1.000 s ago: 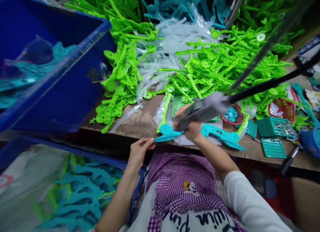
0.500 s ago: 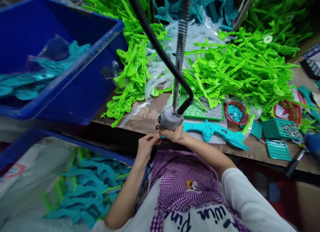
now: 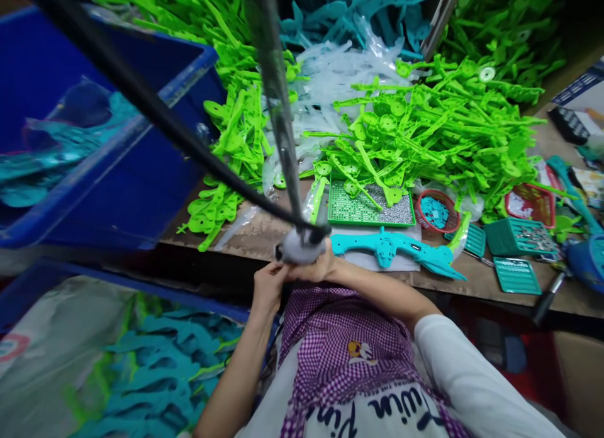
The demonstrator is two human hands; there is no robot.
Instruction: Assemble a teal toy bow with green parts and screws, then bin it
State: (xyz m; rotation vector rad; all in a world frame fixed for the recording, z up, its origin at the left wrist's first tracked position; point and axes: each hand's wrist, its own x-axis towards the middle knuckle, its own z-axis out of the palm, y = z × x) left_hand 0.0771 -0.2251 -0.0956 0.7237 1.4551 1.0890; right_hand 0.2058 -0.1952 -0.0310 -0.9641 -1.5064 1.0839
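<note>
My right hand point(image 3: 321, 265) is closed round a grey hanging power screwdriver point(image 3: 301, 246), seen from its top, with its spring and black cable running up from it. The tip is hidden beneath the body and my hands. My left hand point(image 3: 270, 286) is beside it at the table's front edge, fingertips pinched together against the right hand. Whatever they pinch cannot be made out. A long turquoise plastic part point(image 3: 384, 248) with a fin-like end lies along the front edge, its left end passing behind my right hand.
A green tray point(image 3: 349, 205) of small metal screws and a red basket point(image 3: 438, 211) of turquoise bits stand behind. Heaped lime-green parts point(image 3: 434, 123) cover the table's back. Blue bins point(image 3: 189, 98) flank the left side. A hammer point(image 3: 547, 299) lies at right.
The screwdriver has shifted left and slightly down, its spring and cable leaning further left. Both hands stay close together around it. The whole view has also slid a little.
</note>
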